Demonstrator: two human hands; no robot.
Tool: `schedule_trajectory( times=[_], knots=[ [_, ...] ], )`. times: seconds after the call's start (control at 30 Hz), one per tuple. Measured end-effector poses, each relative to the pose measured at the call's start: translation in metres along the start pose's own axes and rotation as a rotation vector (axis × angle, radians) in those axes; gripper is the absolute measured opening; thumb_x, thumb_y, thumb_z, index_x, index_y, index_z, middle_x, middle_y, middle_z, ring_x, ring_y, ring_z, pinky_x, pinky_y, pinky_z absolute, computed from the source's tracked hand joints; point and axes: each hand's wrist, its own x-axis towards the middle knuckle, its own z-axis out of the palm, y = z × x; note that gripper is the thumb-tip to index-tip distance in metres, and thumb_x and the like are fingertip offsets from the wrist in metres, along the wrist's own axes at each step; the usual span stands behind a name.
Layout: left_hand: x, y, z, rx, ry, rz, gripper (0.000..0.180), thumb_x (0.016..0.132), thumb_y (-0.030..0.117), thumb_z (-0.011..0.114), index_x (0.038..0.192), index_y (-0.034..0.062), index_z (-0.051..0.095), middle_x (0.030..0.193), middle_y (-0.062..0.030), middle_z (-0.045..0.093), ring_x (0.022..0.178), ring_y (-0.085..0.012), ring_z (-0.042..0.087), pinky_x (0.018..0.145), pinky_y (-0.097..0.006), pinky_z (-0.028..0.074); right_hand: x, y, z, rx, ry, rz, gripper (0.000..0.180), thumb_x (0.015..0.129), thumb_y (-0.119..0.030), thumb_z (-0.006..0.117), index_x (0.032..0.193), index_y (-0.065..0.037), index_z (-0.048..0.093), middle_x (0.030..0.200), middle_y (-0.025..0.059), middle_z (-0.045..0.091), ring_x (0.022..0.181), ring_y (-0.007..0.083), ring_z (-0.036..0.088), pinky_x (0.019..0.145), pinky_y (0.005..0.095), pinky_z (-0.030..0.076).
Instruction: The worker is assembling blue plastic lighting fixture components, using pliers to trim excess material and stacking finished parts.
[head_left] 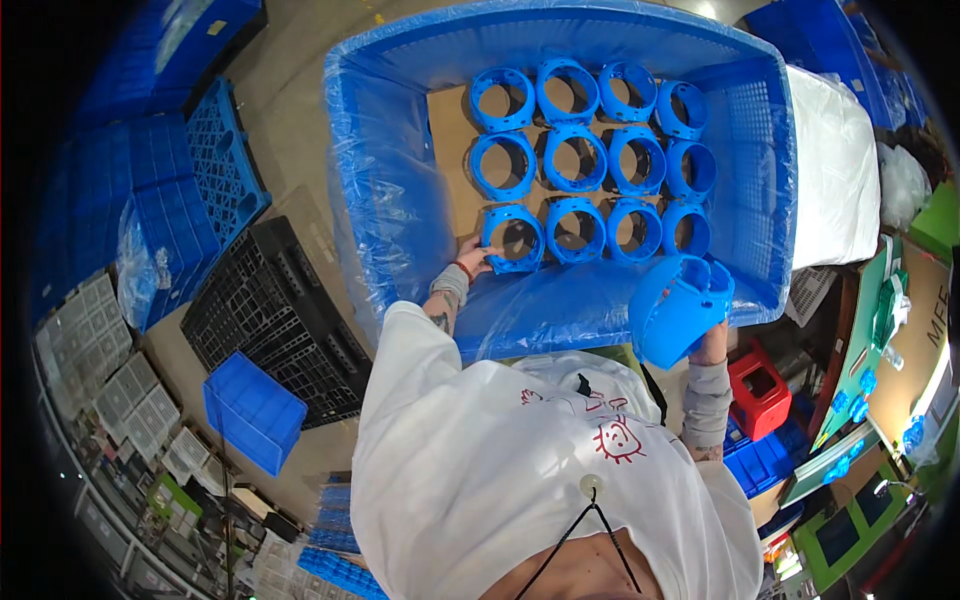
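Note:
Rows of blue ring-shaped plastic housings [575,131] stand on a brown cardboard sheet [455,150] inside a large blue crate [350,130]. At the near left corner of these rows, my left hand [475,257] has its fingers closed on the rim of one blue housing [541,240]. My right hand [712,345] grips another blue housing [668,318], taller-looking and tilted, above the crate's near right edge. Its fingers are partly hidden behind that housing. Clear plastic film lines the crate walls.
A white wrapped bundle [835,165] stands right of the crate. A red stool [758,390] and blue bins [765,460] are near my right arm. Black pallets [275,320], a blue tote [254,412] and stacked blue crates [130,190] lie to the left.

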Motion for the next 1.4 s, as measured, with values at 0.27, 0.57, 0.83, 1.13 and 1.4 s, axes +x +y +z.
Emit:
schedule_trajectory(
  times=[0.27, 0.57, 0.83, 1.13, 1.4],
  knots=[
    [-0.093, 0.061, 0.095, 0.196, -0.074, 0.671, 0.093, 0.066, 0.024, 0.078, 0.138, 0.0038, 0.022, 0.131, -0.0169, 0.035, 0.120, -0.0267, 0.038, 0.097, -0.036, 0.035, 0.062, 0.043, 0.111, -0.129, 0.211, -0.085, 0.032, 0.065, 0.006, 0.068, 0.094, -0.003, 0.058, 0.087, 0.0080, 0.064, 0.079, 0.0170, 0.060, 0.072, 0.0285, 0.047],
    [-0.123, 0.097, 0.122, -0.192, -0.062, 0.786, 0.079, 0.066, 0.011, 0.077, 0.128, 0.0023, 0.030, 0.116, -0.0109, 0.046, 0.104, -0.0195, 0.049, 0.088, -0.032, 0.042, 0.085, 0.076, 0.193, -0.157, 0.044, -0.076, 0.058, 0.066, -0.005, 0.075, 0.116, -0.003, 0.045, 0.099, 0.0112, 0.060, 0.087, 0.0186, 0.060, 0.075, 0.0298, 0.047],
    [-0.039, 0.208, 0.035, 0.208, 0.861, 1.019, 0.080, 0.061, 0.014, 0.079, 0.125, 0.0029, 0.034, 0.110, -0.0161, 0.054, 0.100, -0.0315, 0.054, 0.086, -0.038, 0.044, 0.087, 0.069, 0.191, -0.096, 0.006, -0.012, 0.075, 0.070, -0.008, 0.072, 0.131, -0.004, 0.028, 0.130, 0.0224, 0.033, 0.122, 0.0320, 0.036, 0.094, 0.0387, 0.040],
    [0.092, 0.197, -0.027, 0.007, 0.966, 0.671, 0.090, 0.050, 0.027, 0.084, 0.121, -0.0008, 0.035, 0.111, -0.0198, 0.050, 0.099, -0.0310, 0.052, 0.087, -0.040, 0.042, 0.066, 0.072, 0.160, -0.082, 0.059, 0.109, 0.056, 0.075, -0.008, 0.067, 0.124, -0.007, 0.040, 0.124, 0.0144, 0.043, 0.108, 0.0235, 0.051, 0.083, 0.0336, 0.046],
    [0.105, 0.200, -0.040, -0.442, 0.590, 0.395, 0.075, 0.063, 0.026, 0.080, 0.122, -0.0028, 0.044, 0.107, -0.0148, 0.056, 0.092, -0.0230, 0.055, 0.076, -0.035, 0.046, 0.060, 0.085, 0.139, -0.068, 0.104, 0.203, 0.053, 0.076, -0.008, 0.066, 0.122, -0.007, 0.042, 0.123, 0.0131, 0.043, 0.106, 0.0231, 0.053, 0.084, 0.0354, 0.046]
  ],
)
